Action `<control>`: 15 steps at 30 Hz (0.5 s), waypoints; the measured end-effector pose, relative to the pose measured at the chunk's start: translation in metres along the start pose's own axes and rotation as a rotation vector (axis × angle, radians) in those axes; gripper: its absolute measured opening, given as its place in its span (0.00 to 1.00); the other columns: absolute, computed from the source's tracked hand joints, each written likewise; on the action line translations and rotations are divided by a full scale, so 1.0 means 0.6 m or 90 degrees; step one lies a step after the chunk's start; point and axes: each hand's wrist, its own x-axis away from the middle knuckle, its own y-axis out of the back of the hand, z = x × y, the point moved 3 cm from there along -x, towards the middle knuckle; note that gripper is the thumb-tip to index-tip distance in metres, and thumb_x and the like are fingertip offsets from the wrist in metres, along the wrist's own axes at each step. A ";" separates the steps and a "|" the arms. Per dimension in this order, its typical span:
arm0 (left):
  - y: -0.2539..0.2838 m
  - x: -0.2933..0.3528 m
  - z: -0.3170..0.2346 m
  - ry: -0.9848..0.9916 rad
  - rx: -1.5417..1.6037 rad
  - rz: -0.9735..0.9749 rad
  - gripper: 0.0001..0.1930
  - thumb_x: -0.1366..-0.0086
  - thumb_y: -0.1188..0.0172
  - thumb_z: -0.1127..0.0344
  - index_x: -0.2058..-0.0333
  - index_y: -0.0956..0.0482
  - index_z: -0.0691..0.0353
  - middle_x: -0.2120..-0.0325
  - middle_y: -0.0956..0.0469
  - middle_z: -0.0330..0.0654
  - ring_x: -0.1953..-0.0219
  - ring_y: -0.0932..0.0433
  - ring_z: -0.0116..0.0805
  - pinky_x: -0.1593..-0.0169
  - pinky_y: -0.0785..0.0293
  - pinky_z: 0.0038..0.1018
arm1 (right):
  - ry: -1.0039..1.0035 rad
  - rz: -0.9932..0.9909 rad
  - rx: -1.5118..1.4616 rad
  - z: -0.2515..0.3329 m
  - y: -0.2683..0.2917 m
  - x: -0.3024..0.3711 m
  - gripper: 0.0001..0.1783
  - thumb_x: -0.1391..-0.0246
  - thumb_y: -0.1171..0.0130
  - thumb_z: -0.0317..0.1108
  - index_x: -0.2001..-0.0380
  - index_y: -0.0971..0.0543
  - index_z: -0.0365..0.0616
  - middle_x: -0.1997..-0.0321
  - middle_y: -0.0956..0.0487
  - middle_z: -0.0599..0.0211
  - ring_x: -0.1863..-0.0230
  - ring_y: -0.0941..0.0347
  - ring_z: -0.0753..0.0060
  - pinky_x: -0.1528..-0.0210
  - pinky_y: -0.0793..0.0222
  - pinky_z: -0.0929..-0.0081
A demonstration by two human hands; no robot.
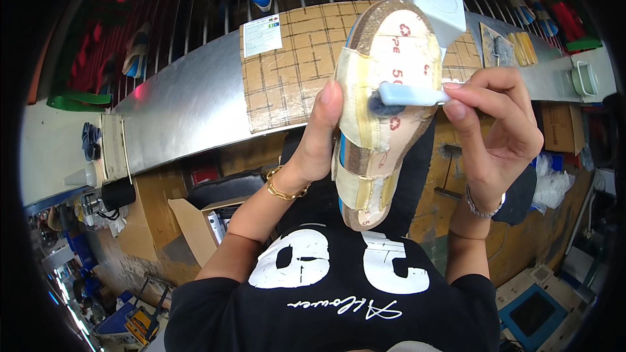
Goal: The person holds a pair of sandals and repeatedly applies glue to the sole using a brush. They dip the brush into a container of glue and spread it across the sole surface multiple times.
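Observation:
My left hand (318, 135) grips a sandal (383, 78) by its left edge and holds it up on end, its underside toward me. The sole is beige with red marks, and two pale yellow straps are folded across it. My right hand (495, 130) pinches a small brush with a pale blue handle (412, 95). The brush's dark bristle tip presses on the sole near the upper strap. A gold bracelet sits on my left wrist and a thin silver one on my right.
A metal workbench (189, 111) curves across the view, with a taped cardboard pad (287, 72) on it. A white square container (435, 1) stands behind the sandal. More sandals hang on a wire rack (195, 0) beyond. A small white cup (585, 78) sits at the right.

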 end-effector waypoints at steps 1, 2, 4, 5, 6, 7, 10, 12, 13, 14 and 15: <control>-0.001 0.000 -0.005 -0.015 -0.035 0.005 0.47 0.29 0.67 0.27 0.39 0.33 0.72 0.48 0.21 0.51 0.48 0.20 0.37 0.43 0.24 0.32 | -0.006 0.006 0.016 0.006 -0.001 0.000 0.12 0.56 0.29 0.19 0.65 0.11 0.41 0.67 0.23 0.68 0.65 0.28 0.77 0.62 0.34 0.81; -0.001 0.001 -0.008 -0.028 -0.068 0.010 0.47 0.30 0.66 0.26 0.41 0.31 0.72 0.51 0.20 0.51 0.50 0.19 0.37 0.45 0.24 0.31 | -0.019 0.007 0.033 0.012 0.000 -0.001 0.11 0.54 0.30 0.19 0.64 0.12 0.38 0.66 0.23 0.67 0.63 0.28 0.75 0.58 0.35 0.80; 0.001 0.001 -0.012 -0.052 -0.132 0.016 0.48 0.31 0.64 0.25 0.45 0.27 0.73 0.56 0.18 0.49 0.54 0.18 0.36 0.50 0.23 0.30 | -0.026 -0.008 0.063 0.017 0.001 -0.005 0.09 0.51 0.32 0.18 0.64 0.13 0.36 0.64 0.23 0.65 0.61 0.29 0.73 0.54 0.37 0.79; 0.001 0.001 -0.013 -0.065 -0.140 0.013 0.48 0.32 0.63 0.25 0.47 0.26 0.73 0.58 0.17 0.49 0.56 0.18 0.35 0.51 0.23 0.29 | -0.020 -0.025 0.077 0.018 0.003 -0.008 0.09 0.51 0.33 0.18 0.64 0.13 0.35 0.64 0.23 0.65 0.61 0.29 0.73 0.54 0.37 0.79; 0.001 0.000 -0.012 -0.061 -0.149 0.018 0.48 0.33 0.62 0.25 0.48 0.25 0.74 0.60 0.17 0.49 0.58 0.17 0.34 0.53 0.23 0.28 | -0.017 -0.037 0.084 0.018 0.004 -0.010 0.09 0.51 0.32 0.18 0.64 0.13 0.35 0.64 0.23 0.65 0.61 0.29 0.73 0.54 0.37 0.79; 0.000 0.000 -0.011 -0.066 -0.157 0.020 0.47 0.34 0.60 0.25 0.50 0.24 0.74 0.62 0.16 0.48 0.60 0.17 0.34 0.55 0.23 0.28 | 0.009 -0.049 0.101 0.019 0.007 -0.012 0.09 0.51 0.32 0.18 0.64 0.13 0.35 0.64 0.23 0.64 0.61 0.29 0.73 0.54 0.36 0.79; -0.004 0.002 -0.011 -0.081 -0.167 0.035 0.48 0.35 0.58 0.25 0.49 0.24 0.74 0.61 0.17 0.48 0.59 0.18 0.34 0.55 0.23 0.27 | 0.063 -0.046 0.101 0.022 0.014 -0.014 0.11 0.53 0.31 0.18 0.64 0.13 0.36 0.62 0.23 0.62 0.61 0.29 0.72 0.55 0.36 0.79; -0.006 0.004 -0.012 -0.083 -0.151 0.025 0.47 0.35 0.58 0.25 0.49 0.24 0.74 0.61 0.17 0.48 0.59 0.18 0.33 0.55 0.23 0.28 | 0.083 -0.032 0.085 0.024 0.018 -0.012 0.12 0.55 0.30 0.18 0.64 0.13 0.37 0.61 0.23 0.61 0.61 0.29 0.72 0.56 0.35 0.78; -0.007 0.005 -0.013 -0.084 -0.143 0.019 0.47 0.35 0.57 0.25 0.49 0.24 0.74 0.61 0.17 0.48 0.59 0.18 0.33 0.55 0.24 0.28 | 0.097 -0.019 0.067 0.025 0.019 -0.011 0.12 0.56 0.30 0.19 0.64 0.13 0.38 0.61 0.23 0.60 0.61 0.29 0.72 0.57 0.36 0.78; -0.007 0.005 -0.013 -0.084 -0.135 0.011 0.47 0.35 0.57 0.26 0.49 0.24 0.74 0.61 0.17 0.48 0.59 0.18 0.33 0.55 0.24 0.27 | 0.090 -0.014 0.069 0.025 0.021 -0.010 0.12 0.57 0.30 0.19 0.64 0.13 0.38 0.61 0.23 0.60 0.61 0.29 0.72 0.57 0.36 0.78; -0.007 0.005 -0.014 -0.089 -0.112 0.005 0.47 0.35 0.58 0.26 0.49 0.24 0.74 0.61 0.17 0.48 0.59 0.18 0.33 0.55 0.24 0.27 | 0.091 -0.006 0.064 0.024 0.022 -0.010 0.13 0.58 0.29 0.20 0.65 0.13 0.39 0.61 0.23 0.59 0.61 0.30 0.72 0.58 0.36 0.78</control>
